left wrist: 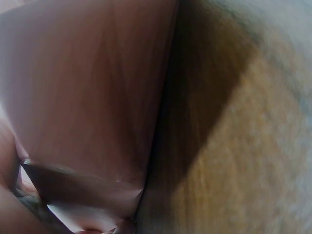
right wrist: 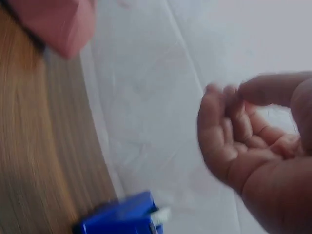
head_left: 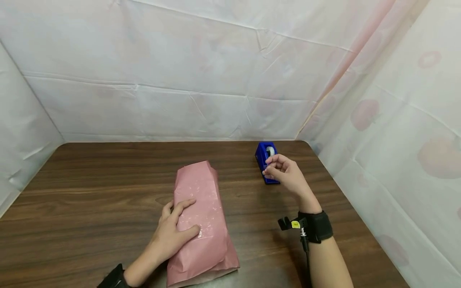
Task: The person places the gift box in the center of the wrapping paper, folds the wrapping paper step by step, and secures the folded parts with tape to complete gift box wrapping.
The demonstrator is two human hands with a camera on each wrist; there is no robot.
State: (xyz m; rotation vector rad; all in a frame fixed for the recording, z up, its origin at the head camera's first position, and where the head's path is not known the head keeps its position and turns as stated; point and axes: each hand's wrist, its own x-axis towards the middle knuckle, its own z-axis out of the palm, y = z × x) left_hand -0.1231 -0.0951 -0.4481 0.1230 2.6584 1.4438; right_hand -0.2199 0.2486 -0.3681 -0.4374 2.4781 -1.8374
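Note:
A long pink wrapped package (head_left: 201, 188) lies on the table with shiny clear patches on its top. My left hand (head_left: 169, 236) rests on its left side, thumb and index finger spread over the top. Part of that hand's fingers shows at the lower edge of the left wrist view. A blue tape dispenser (head_left: 262, 160) with a roll of clear tape stands at the back right. In front of it my right hand (head_left: 286, 174) is raised, thumb meeting curled fingers in the right wrist view. A faint glint by those fingers looks like a piece of clear tape (right wrist: 277, 114).
The brown wood-grain table (head_left: 101, 192) ends at a pale curtain (head_left: 180, 112) along the back. More curtain with faint fruit prints hangs at the right. A black wrist strap (head_left: 317, 227) with a small camera and cable sits on the right arm.

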